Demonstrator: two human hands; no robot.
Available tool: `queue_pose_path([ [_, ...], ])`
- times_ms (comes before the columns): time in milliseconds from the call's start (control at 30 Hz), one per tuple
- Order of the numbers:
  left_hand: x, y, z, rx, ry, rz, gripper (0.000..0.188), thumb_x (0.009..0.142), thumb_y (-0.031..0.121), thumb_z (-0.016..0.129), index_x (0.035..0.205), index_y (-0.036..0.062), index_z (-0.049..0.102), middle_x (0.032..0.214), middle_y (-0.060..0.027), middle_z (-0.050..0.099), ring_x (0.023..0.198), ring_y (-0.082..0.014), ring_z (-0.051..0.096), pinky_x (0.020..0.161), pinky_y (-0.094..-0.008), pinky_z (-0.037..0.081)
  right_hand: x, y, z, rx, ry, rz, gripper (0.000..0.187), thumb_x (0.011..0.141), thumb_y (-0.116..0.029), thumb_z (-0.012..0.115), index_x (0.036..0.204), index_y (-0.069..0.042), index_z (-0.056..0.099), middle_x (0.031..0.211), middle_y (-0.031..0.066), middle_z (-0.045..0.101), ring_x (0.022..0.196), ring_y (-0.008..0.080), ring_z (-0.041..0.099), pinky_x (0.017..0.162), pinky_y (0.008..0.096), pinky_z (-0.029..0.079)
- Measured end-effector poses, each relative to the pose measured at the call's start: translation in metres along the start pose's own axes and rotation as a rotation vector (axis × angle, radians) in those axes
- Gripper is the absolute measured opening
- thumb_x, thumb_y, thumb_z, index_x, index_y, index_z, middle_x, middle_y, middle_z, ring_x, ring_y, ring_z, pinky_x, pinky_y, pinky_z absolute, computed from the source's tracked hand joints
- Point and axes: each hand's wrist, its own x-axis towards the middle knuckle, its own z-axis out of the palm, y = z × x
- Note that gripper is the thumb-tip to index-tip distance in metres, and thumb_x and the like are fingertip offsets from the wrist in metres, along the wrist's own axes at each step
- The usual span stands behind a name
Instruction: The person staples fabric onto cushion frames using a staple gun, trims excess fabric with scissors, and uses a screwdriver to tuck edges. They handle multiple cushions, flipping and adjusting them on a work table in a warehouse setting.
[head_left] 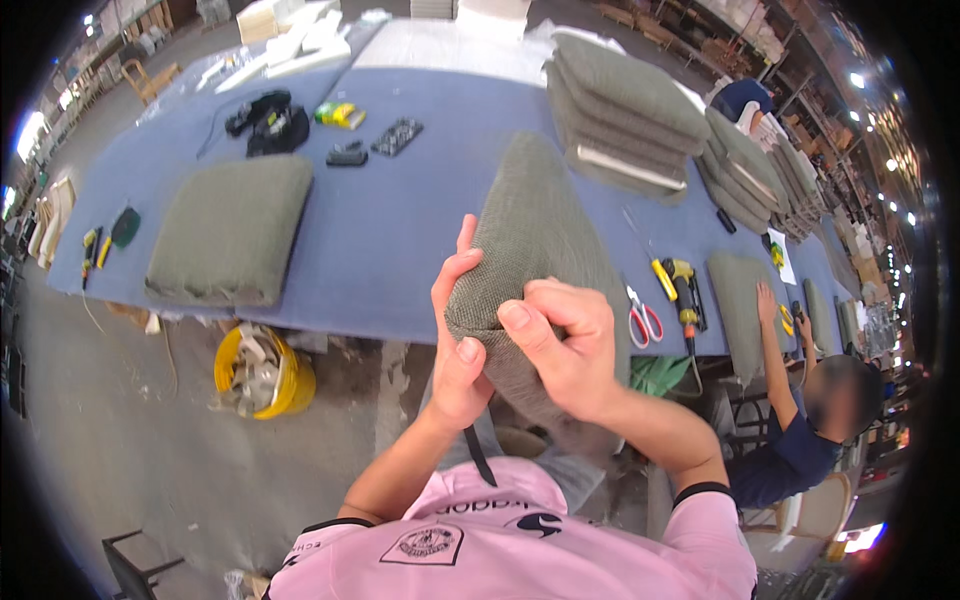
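A grey-green upholstered seat cushion point(545, 235) is tilted up on its edge at the table's front, one corner turned toward me. My left hand point(455, 345) grips that corner from the left, thumb on the near side and fingers along the other face. My right hand point(570, 345) is closed on the cushion's fabric beside a folded seam at the same corner, its thumb bent toward the fold. A black strap point(479, 457) hangs below my left hand. What the curled right fingers pinch is partly hidden.
On the blue-covered table point(370, 250) lie another cushion point(232, 230), red-handled scissors point(643, 318) and a yellow-black air tool point(685, 297). Stacked cushions point(625, 110) stand behind. Below is a yellow bucket point(290, 385) of scraps. At right a co-worker point(800, 440) touches a cushion.
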Motion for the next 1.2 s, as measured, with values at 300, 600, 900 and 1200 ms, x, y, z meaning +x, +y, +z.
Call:
queue_pose_path([
  [300, 0.194, 0.099, 0.119, 0.401, -0.971, -0.426, 0.084, 0.102, 0.061, 0.065, 0.161, 0.0051, 0.046, 0.162, -0.0153, 0.048, 0.145, -0.0222, 0.052, 0.123, -0.0409, 0.04, 0.05, -0.057, -0.045, 0.686, 0.603, -0.142, 0.029, 0.114, -0.027, 0.068, 0.094, -0.007, 0.069, 0.084, -0.0104, 0.058, 0.078, -0.0006, 0.046, 0.067, 0.0224, 0.037],
  [600, 0.254, -0.041, 0.149, 0.847, -1.289, -0.956, 0.066, 0.113, 0.053, 0.057, 0.162, 0.0102, 0.046, 0.151, -0.0113, 0.057, 0.144, -0.0201, 0.049, 0.123, -0.0378, 0.037, 0.021, 0.079, -0.092, 0.858, 0.901, 0.073, 0.032, 0.114, -0.04, 0.067, 0.096, -0.013, 0.064, 0.087, -0.0101, 0.055, 0.074, 0.0002, 0.042, 0.064, 0.0228, 0.034],
  [900, 0.299, -0.134, 0.168, 1.127, -1.554, -1.003, 0.067, 0.113, 0.047, 0.055, 0.167, 0.0107, 0.04, 0.152, -0.0128, 0.059, 0.141, -0.022, 0.053, 0.121, -0.0374, 0.04, -0.003, 0.164, -0.169, 0.639, 0.63, 0.225, 0.039, 0.112, -0.031, 0.07, 0.082, -0.01, 0.058, 0.072, -0.0078, 0.053, 0.06, 0.0022, 0.044, 0.053, 0.0245, 0.034],
  [1200, 0.336, -0.144, 0.159, 1.036, -1.464, -1.178, 0.056, 0.112, 0.031, 0.06, 0.161, 0.0082, 0.046, 0.138, -0.0104, 0.066, 0.128, -0.0189, 0.06, 0.112, -0.0362, 0.048, 0.043, 0.214, -0.173, 0.535, 0.599, -0.104, 0.045, 0.103, -0.015, 0.072, 0.065, -0.009, 0.049, 0.053, -0.0052, 0.044, 0.048, 0.0052, 0.037, 0.046, 0.0297, 0.029],
])
